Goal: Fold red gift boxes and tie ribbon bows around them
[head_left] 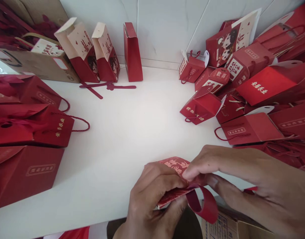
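My left hand (152, 194) is closed around a small red gift box (174, 163) with light printed figures, at the table's front edge. A dark red strap (210, 208) loops out from the box's near side. Thumb and forefinger of my right hand (232, 176) pinch the strap where it meets the box. My fingers hide much of the box and the strap's ends. Several loose dark red straps (122, 87) lie farther back on the white table (142, 122).
Tall cream-and-red boxes (79, 49) and a plain red box (134, 56) stand by the tiled wall. Red gift boxes crowd the left (30, 166) and right (267, 83). A cardboard carton (50, 66) sits back left; another carton (219, 225) is below the table edge.
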Motion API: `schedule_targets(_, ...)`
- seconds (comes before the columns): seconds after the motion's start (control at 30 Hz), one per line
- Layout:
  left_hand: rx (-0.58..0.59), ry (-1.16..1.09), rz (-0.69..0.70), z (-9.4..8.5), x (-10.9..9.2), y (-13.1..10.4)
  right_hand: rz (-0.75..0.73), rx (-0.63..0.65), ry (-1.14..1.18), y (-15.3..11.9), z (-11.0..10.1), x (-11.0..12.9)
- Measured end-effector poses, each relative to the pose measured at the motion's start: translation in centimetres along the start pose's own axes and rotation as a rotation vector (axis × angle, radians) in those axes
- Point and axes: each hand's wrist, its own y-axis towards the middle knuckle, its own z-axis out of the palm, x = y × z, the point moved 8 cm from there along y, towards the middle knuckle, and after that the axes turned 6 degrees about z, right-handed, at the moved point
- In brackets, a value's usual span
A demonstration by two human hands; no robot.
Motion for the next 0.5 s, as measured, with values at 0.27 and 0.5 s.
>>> schedule_targets(0.27, 0.021, -0.012, 0.003, 0.1, 0.1, -0.1, 0.041, 0.027, 0.039, -0.5, -0.8, -1.8)
schedule_targets(0.5, 0.017, -0.004, -0.023, 0.0, 0.2, -0.2, 0.034, 0.089, 0.035, -1.0, -0.7, -2.5)
